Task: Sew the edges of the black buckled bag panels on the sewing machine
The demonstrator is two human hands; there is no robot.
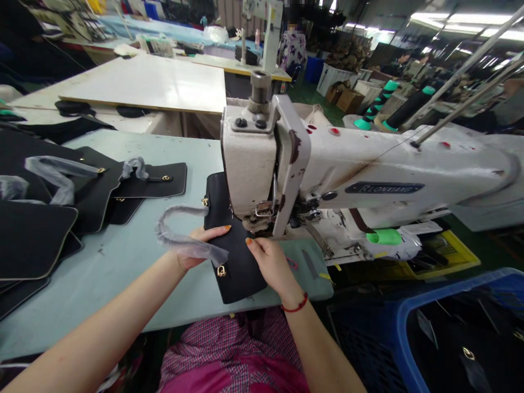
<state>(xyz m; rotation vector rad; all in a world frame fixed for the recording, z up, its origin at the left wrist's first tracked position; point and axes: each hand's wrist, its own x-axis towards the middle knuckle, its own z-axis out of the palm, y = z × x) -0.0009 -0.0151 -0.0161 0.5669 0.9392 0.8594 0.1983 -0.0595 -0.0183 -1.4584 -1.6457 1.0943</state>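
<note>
A black bag panel [241, 267] lies on the pale blue-green table, its far part under the head of the sewing machine [250, 169]. A plastic-wrapped handle [164, 218] loops out from its left side, between two gold buckles [221, 271]. My left hand [189, 257] grips the panel's left edge, thumb flat on top and the handle lying across the hand. On the right side, my right hand [273, 263] pinches the panel with its thumb on top and the other fingers mostly hidden. The machine head covers the needle area.
Several similar black panels [92, 202] with wrapped handles are piled at the left. Small scissors or snips [310, 264] rest right of my right hand. A blue basket [403, 333] holding black pieces stands at the lower right. Thread cones [409, 108] stand behind the machine.
</note>
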